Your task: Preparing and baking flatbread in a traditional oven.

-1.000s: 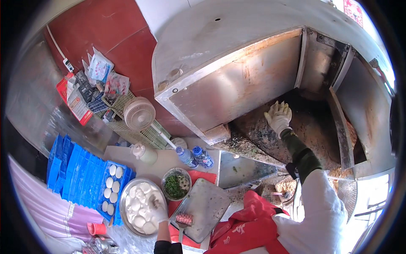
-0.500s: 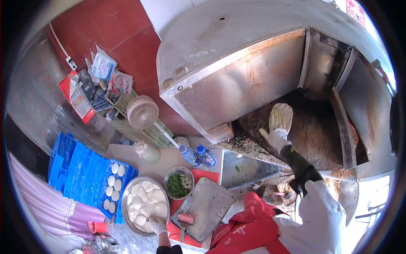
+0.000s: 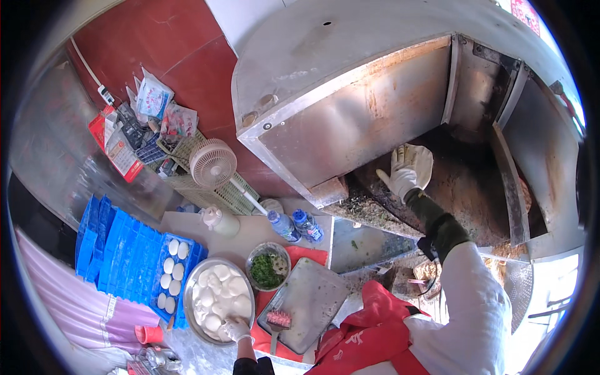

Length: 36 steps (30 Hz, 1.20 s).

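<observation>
Inside the large metal oven, my right hand (image 3: 401, 175) wears a pale glove and has its fingers spread. A round, flattened piece of dough (image 3: 424, 164) shows beside and partly under it, against the dark cooking surface (image 3: 465, 187). What lies under the palm is hidden. At lower left, my left hand (image 3: 237, 329), in a thin clear glove, reaches over the right rim of a round metal bowl (image 3: 189, 297). Its slightly bent fingers touch the white dough balls (image 3: 220, 294) there; no ball is visibly lifted.
Left of the bowl, a blue tray (image 3: 157, 275) carries several dough pieces. A bowl of chopped greens (image 3: 267, 269), a metal tray (image 3: 319, 294) and a spatula with pink filling (image 3: 279, 320) are nearby. Behind stand bottles (image 3: 307, 226) and a fan (image 3: 214, 164). The oven's metal edge (image 3: 294, 172) is close.
My right hand has shifted slightly left and turned, uncovering more of the flat dough on its right. My left hand stays at the bowl's rim. The whole view has shifted slightly.
</observation>
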Motion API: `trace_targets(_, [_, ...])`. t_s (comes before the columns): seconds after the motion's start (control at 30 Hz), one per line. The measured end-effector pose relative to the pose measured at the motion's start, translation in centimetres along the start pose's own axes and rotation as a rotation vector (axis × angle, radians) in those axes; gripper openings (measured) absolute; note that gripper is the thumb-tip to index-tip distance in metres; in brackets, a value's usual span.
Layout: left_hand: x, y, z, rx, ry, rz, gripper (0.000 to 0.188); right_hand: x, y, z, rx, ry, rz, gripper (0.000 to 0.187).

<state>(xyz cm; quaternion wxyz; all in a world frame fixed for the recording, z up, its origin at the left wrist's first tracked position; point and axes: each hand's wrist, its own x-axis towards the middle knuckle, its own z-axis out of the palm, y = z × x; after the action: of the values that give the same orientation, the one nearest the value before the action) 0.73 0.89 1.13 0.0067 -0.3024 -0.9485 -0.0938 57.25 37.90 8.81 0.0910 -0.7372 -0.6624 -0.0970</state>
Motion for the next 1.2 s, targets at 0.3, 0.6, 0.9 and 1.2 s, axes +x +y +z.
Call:
trace_targets(0.3, [0.0, -0.3, 0.6, 0.009, 0.069, 0.083, 0.044, -11.3, -7.5, -3.8, -0.019, -0.078, -0.282, 0.100])
trace_targets(0.6, [-0.1, 0.3, -1.1, -0.044, -0.132, -0.004, 0.051, -10.9, 3.0, -2.8, 0.075, 0.227, -0.092, 0.094])
trace_targets(0.9, [-0.2, 1.1, -0.3, 0.005, -0.062, 0.075, 0.044, -10.2, 1.7, -3.7, 0.087, 0.196, -0.066, 0.092])
trace_targets(1.2, [-0.3, -0.3, -0.4, -0.026, 0.031, 0.067, 0.041, -13.0, -0.2, -6.3, 0.116, 0.013, -0.200, 0.095])
